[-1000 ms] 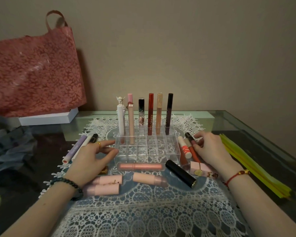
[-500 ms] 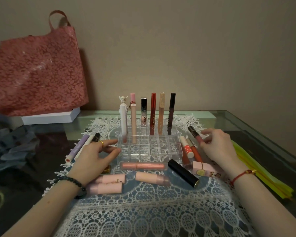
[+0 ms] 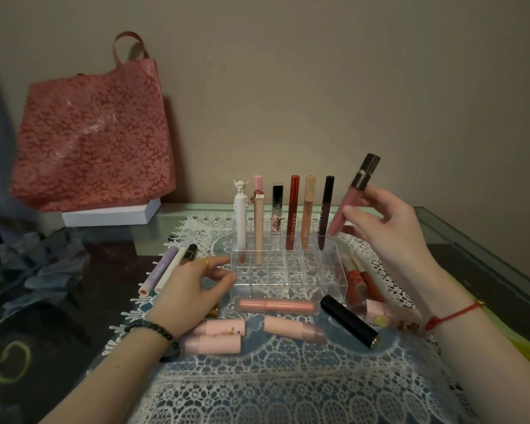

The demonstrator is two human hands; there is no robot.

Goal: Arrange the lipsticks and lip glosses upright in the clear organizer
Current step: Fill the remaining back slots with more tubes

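Near: lace runner point(image 3: 257, 390) over glass table point(image 3: 459, 231); loose tubes lie flat, black lipstick point(image 3: 349, 322) among them.

Left hand point(image 3: 193, 289) loosely curled, empty, fingertips at left wall of clear organizer point(image 3: 334, 270).

Right hand point(image 3: 389, 221) pinches pink lip gloss point(image 3: 354, 194) mid-barrel, tilted, dark cap up, above organizer's right rear corner.

Judgement: tube light, rigid, smooth plastic, likely slick; grip barrel below cap, lower base first.

Six tubes upright in back row; front cells empty.

Far: red bag point(image 3: 92, 142), white box point(image 3: 110, 214), plain wall.
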